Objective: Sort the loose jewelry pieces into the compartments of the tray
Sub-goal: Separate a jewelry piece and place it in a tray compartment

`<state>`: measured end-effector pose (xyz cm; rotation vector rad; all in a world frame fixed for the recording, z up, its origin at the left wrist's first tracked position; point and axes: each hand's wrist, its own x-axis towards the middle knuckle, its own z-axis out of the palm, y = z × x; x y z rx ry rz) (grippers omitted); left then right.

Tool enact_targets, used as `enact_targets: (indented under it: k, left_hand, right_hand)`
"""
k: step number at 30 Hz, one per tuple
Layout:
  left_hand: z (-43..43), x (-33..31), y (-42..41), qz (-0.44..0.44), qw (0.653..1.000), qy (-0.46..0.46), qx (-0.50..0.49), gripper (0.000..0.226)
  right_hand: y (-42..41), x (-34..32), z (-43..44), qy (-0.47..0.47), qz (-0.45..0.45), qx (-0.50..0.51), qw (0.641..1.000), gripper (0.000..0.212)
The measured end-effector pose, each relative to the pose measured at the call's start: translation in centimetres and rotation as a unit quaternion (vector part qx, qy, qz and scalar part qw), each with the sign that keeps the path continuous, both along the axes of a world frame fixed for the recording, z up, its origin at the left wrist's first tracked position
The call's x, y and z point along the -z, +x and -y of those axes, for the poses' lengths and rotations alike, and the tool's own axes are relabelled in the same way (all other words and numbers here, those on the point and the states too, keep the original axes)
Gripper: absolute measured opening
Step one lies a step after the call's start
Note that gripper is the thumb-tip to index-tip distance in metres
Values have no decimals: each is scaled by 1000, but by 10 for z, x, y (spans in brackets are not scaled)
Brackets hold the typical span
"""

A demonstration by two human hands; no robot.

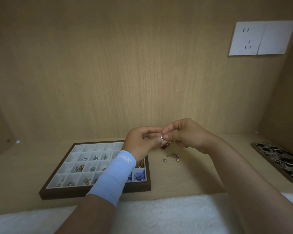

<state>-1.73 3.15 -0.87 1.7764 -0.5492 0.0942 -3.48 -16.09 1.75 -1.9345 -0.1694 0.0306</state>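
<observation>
Tray on pale wood desk, wall socket

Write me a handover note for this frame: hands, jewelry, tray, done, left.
Left hand and right hand both pinch one small red piece, held up just right of the tray.
Done: many compartments already hold pieces; the far row looks empty.
Left: place this piece, then the few loose pieces on the desk right of the tray.
</observation>
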Motion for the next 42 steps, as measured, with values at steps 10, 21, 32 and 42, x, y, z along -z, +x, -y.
enact_targets:
  k: [10, 21, 32, 42]
  left_hand:
    - [-6, -2, 1, -22, 999, -24, -25, 12]
    - [-48, -22, -9, -67, 996, -22, -54, 10]
    - [-122, -41, -21, -93, 996, -14, 5, 18]
    - [-174, -29, -3, -19, 992, -53, -115, 12]
  right_hand:
    - [1, -2, -14, 13, 23, -7, 1000, 21]
    - [-7, -8, -57, 25, 122, -32, 992, 7]
    - [-14, -13, -116, -15, 231, -8, 973, 4]
    - [28, -25, -178, -90, 201, -77, 972, 5]
